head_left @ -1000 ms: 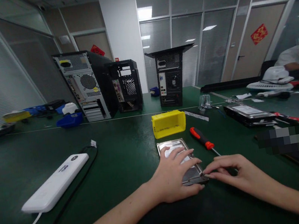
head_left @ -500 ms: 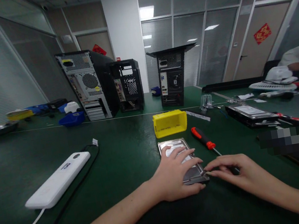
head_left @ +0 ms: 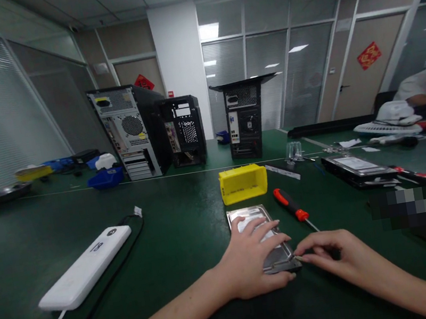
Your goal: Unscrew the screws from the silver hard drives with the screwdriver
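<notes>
A silver hard drive (head_left: 278,260) lies flat on the green table. My left hand (head_left: 249,259) rests across it, holding it with the fingers spread over its top and the thumb along the near edge. At the drive's right edge, near the close corner, my right hand (head_left: 332,251) pinches thumb and forefinger together. Whatever is between those fingertips is too small to make out. A red and black screwdriver (head_left: 291,204) lies just beyond my right hand, its shaft pointing toward it. Behind the drive stands a yellow bin (head_left: 243,184) on its side.
Several computer cases (head_left: 128,132) stand at the back. On the left is a white power strip (head_left: 86,267) with cables. To the right lies another hard drive (head_left: 360,167) on a black bracket, near red-handled tools (head_left: 421,173). A person (head_left: 423,85) sits at the far right.
The head view has tilted slightly upward, so everything sits lower in the picture. Both hands keep nearly the same pose at the drive.
</notes>
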Action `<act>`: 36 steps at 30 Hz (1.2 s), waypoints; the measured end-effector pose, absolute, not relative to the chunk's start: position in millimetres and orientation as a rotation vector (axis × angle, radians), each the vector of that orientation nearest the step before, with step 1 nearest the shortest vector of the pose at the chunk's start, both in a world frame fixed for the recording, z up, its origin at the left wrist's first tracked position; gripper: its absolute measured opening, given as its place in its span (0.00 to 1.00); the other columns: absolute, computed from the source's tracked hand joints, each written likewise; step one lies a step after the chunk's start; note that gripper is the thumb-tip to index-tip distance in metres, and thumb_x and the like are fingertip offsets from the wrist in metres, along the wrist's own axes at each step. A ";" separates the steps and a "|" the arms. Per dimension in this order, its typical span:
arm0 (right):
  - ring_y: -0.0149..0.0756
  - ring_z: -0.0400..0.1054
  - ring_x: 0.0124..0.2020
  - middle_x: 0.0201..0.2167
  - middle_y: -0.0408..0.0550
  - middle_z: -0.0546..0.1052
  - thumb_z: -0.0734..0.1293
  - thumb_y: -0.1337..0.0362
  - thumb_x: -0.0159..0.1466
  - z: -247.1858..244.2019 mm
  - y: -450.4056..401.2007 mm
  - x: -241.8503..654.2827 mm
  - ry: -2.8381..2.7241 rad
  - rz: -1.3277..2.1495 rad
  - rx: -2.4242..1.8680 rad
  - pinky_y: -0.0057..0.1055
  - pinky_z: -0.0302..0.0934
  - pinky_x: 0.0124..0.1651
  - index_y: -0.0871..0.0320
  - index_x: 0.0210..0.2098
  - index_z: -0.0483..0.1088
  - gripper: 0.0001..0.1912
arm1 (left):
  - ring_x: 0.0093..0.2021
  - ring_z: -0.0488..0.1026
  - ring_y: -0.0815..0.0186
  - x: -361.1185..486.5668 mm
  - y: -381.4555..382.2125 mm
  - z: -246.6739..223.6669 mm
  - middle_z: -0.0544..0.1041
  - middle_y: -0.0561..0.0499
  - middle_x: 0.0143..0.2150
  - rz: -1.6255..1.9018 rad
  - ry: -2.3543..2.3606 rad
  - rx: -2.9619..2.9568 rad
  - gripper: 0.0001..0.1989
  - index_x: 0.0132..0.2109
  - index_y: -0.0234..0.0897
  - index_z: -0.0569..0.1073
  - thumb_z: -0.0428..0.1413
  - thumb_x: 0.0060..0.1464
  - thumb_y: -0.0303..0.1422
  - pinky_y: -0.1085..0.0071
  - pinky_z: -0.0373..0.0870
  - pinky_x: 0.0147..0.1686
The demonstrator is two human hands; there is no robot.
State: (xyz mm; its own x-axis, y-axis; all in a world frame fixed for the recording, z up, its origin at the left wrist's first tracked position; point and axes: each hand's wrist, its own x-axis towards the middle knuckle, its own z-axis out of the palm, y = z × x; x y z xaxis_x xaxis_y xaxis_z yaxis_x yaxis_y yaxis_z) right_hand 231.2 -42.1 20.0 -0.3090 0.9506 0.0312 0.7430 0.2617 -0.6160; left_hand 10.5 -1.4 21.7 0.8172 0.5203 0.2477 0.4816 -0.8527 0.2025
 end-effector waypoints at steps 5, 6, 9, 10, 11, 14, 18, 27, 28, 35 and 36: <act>0.33 0.67 0.27 0.25 0.46 0.75 0.61 0.59 0.62 17.9 -41.7 231.6 -2.195 0.604 -1.465 0.27 0.58 0.29 0.56 0.36 0.76 0.13 | 0.62 0.55 0.49 11.0 -1.1 19.0 0.60 0.47 0.63 0.476 0.795 2.884 0.29 0.58 0.47 0.62 0.52 0.52 0.52 0.42 0.41 0.58; 0.33 0.68 0.28 0.26 0.46 0.75 0.61 0.59 0.62 18.6 -42.3 232.2 -2.215 0.581 -1.442 0.27 0.59 0.29 0.56 0.36 0.76 0.13 | 0.62 0.55 0.49 11.0 -1.0 18.5 0.60 0.47 0.63 0.479 0.796 2.887 0.29 0.58 0.47 0.62 0.52 0.51 0.52 0.43 0.41 0.58; 0.32 0.70 0.30 0.30 0.46 0.76 0.60 0.60 0.64 23.0 -45.3 236.2 -2.324 0.488 -1.347 0.26 0.62 0.31 0.54 0.38 0.75 0.13 | 0.62 0.55 0.49 10.7 -0.8 18.2 0.59 0.47 0.64 0.478 0.794 2.883 0.29 0.58 0.48 0.62 0.52 0.52 0.52 0.43 0.41 0.58; 0.32 0.70 0.31 0.31 0.45 0.76 0.59 0.61 0.65 24.7 -46.4 238.0 -2.374 0.420 -1.296 0.26 0.62 0.32 0.54 0.39 0.74 0.12 | 0.62 0.54 0.49 10.5 -0.8 18.5 0.59 0.47 0.64 0.478 0.792 2.879 0.29 0.58 0.48 0.61 0.52 0.52 0.52 0.43 0.40 0.58; 0.31 0.71 0.31 0.32 0.45 0.76 0.58 0.62 0.66 26.1 -47.6 239.7 -2.424 0.318 -1.227 0.26 0.62 0.33 0.53 0.40 0.73 0.13 | 0.62 0.54 0.49 10.3 -0.7 18.9 0.59 0.47 0.64 0.476 0.791 2.877 0.29 0.58 0.48 0.61 0.51 0.52 0.52 0.43 0.40 0.58; 0.30 0.70 0.28 0.30 0.44 0.76 0.54 0.64 0.68 27.2 -50.0 243.1 -2.535 -0.105 -0.985 0.27 0.60 0.30 0.54 0.43 0.70 0.14 | 0.62 0.54 0.49 10.1 -0.6 19.8 0.59 0.48 0.64 0.463 0.792 2.875 0.29 0.59 0.48 0.61 0.51 0.52 0.52 0.43 0.41 0.58; 0.31 0.67 0.22 0.25 0.43 0.73 0.52 0.65 0.69 22.2 -50.5 242.7 -2.596 -0.448 -0.809 0.30 0.55 0.26 0.55 0.43 0.68 0.13 | 0.62 0.54 0.49 10.4 -0.5 19.6 0.59 0.48 0.64 0.455 0.804 2.879 0.29 0.58 0.48 0.62 0.51 0.52 0.52 0.43 0.41 0.58; 0.32 0.61 0.22 0.24 0.44 0.71 0.54 0.73 0.66 20.2 -47.3 246.1 -2.605 -0.693 -0.668 0.30 0.50 0.26 0.62 0.45 0.66 0.12 | 0.63 0.53 0.49 10.9 0.0 18.9 0.58 0.48 0.64 0.448 0.801 2.871 0.28 0.58 0.49 0.61 0.51 0.52 0.53 0.41 0.41 0.57; 0.32 0.62 0.23 0.24 0.45 0.71 0.54 0.73 0.66 20.7 -47.2 245.9 -2.601 -0.707 -0.649 0.30 0.51 0.27 0.63 0.44 0.66 0.12 | 0.63 0.53 0.50 10.8 0.0 18.9 0.58 0.48 0.64 0.448 0.798 2.869 0.28 0.58 0.49 0.61 0.51 0.52 0.52 0.41 0.41 0.57; 0.31 0.63 0.22 0.23 0.46 0.72 0.53 0.73 0.67 26.8 -47.7 242.2 -2.598 -0.764 -0.547 0.30 0.51 0.26 0.63 0.40 0.66 0.12 | 0.63 0.53 0.50 10.7 0.3 17.4 0.58 0.48 0.64 0.470 0.798 2.883 0.28 0.58 0.49 0.61 0.51 0.52 0.53 0.40 0.41 0.57; 0.31 0.63 0.22 0.23 0.45 0.72 0.53 0.73 0.67 27.2 -47.6 242.0 -2.606 -0.764 -0.542 0.30 0.51 0.25 0.63 0.40 0.66 0.11 | 0.63 0.53 0.50 10.7 0.5 16.9 0.58 0.48 0.64 0.472 0.795 2.883 0.28 0.58 0.49 0.61 0.51 0.52 0.52 0.40 0.41 0.57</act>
State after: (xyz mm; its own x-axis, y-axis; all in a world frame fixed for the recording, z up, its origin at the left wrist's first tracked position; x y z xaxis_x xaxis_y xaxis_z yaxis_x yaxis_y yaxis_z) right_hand 242.0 -47.6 27.2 -0.8573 0.2555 0.4471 0.4564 0.7789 0.4302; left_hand 10.7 0.5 16.9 0.8139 0.5165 0.2661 0.4810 -0.8559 0.1900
